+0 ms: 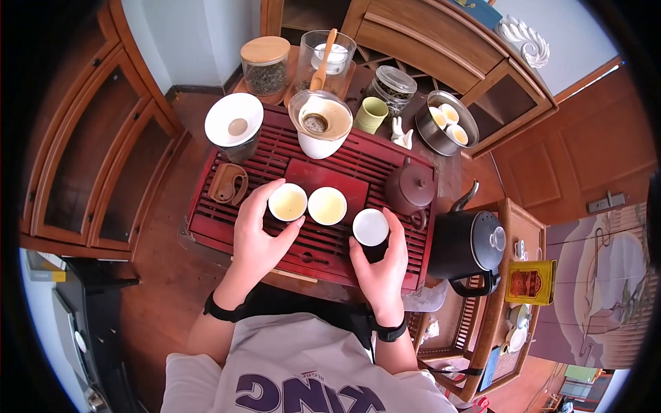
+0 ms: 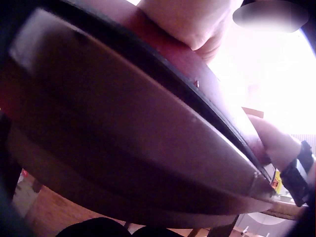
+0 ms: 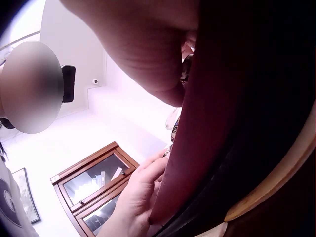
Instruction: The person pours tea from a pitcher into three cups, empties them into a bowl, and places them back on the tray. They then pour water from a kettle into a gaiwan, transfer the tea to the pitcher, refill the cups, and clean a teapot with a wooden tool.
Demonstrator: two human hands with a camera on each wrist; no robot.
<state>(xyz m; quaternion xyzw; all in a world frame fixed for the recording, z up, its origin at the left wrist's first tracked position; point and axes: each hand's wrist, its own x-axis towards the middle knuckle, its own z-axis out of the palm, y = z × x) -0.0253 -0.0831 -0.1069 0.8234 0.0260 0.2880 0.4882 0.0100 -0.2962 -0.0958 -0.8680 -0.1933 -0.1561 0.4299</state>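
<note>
In the head view, my left hand (image 1: 256, 234) pinches a small white teacup (image 1: 288, 202) of pale yellow tea between thumb and fingers. Beside it stands a middle teacup (image 1: 327, 206), also with yellow tea and untouched. My right hand (image 1: 385, 265) holds a third teacup (image 1: 370, 228), its inside whitish, with thumb at the left and fingers at the right. All three cups are over the dark red slatted tea tray (image 1: 303, 258). Both wrist views look from low at the tray's side, which hides the cups; the left hand (image 3: 136, 197) shows beyond it in the right wrist view.
A brown clay teapot (image 1: 410, 187) sits on the tray's right, near a black kettle (image 1: 465, 244). At the back are a strainer (image 1: 321, 118) on a white pitcher, a white bowl (image 1: 224, 113), a green cup (image 1: 372, 113) and a metal basin (image 1: 428, 134) with several cups.
</note>
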